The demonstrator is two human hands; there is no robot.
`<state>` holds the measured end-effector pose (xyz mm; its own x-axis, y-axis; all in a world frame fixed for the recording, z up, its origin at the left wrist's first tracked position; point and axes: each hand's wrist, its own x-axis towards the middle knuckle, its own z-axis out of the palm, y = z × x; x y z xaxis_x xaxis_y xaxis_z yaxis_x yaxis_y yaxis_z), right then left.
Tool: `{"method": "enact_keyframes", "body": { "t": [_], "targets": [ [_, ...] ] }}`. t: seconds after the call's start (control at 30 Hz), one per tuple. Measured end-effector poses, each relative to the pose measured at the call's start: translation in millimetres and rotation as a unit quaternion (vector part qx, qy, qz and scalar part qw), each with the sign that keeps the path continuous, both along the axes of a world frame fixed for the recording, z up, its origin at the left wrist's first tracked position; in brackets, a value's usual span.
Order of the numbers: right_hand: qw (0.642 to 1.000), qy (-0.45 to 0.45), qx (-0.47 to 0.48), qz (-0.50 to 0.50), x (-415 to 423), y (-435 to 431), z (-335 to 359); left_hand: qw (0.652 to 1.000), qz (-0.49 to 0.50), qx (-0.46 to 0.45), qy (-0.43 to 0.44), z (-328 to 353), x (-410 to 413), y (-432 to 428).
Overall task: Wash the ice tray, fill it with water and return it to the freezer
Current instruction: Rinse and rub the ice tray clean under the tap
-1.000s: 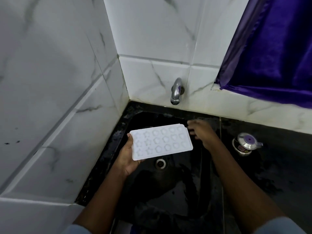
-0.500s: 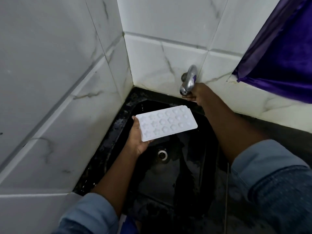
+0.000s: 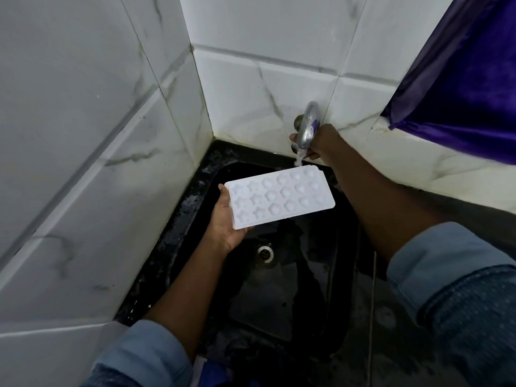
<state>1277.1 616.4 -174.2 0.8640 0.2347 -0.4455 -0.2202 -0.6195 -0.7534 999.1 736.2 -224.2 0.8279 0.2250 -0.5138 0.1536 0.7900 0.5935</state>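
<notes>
A white ice tray (image 3: 279,196) with star and round moulds is held flat over the black sink (image 3: 279,303). My left hand (image 3: 226,219) grips its near-left end from beneath. My right hand (image 3: 321,143) is wrapped around the metal tap (image 3: 308,127) on the back wall. A short stream of water (image 3: 298,160) falls from the spout to the tray's far edge.
White marble-look tiles close in the left and back sides of the sink. The drain (image 3: 264,252) lies below the tray. A purple curtain (image 3: 469,88) hangs at the upper right. Dark wet counter (image 3: 391,344) runs to the right of the basin.
My right hand rose from beside the tray to the tap and took hold of it. Water now runs from the spout. The tray has stayed over the sink in my left hand.
</notes>
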Motion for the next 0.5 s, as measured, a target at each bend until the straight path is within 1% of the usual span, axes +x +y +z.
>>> {"method": "enact_keyframes", "body": {
  "t": [0.3,0.4,0.5],
  "targets": [
    [1.0,-0.006,-0.007,0.02,-12.5,-3.3,13.7,1.0,0.001,0.009,0.015,0.7,-0.8,-4.2],
    [1.0,-0.009,-0.001,0.023,-15.5,-5.8,18.0,1.0,-0.004,0.006,0.013,-1.5,-1.1,-9.0],
    [0.999,-0.008,-0.016,0.043,-15.7,-6.0,22.9,1.0,-0.013,-0.008,0.007,-3.2,1.5,-16.3]
  ]
}}
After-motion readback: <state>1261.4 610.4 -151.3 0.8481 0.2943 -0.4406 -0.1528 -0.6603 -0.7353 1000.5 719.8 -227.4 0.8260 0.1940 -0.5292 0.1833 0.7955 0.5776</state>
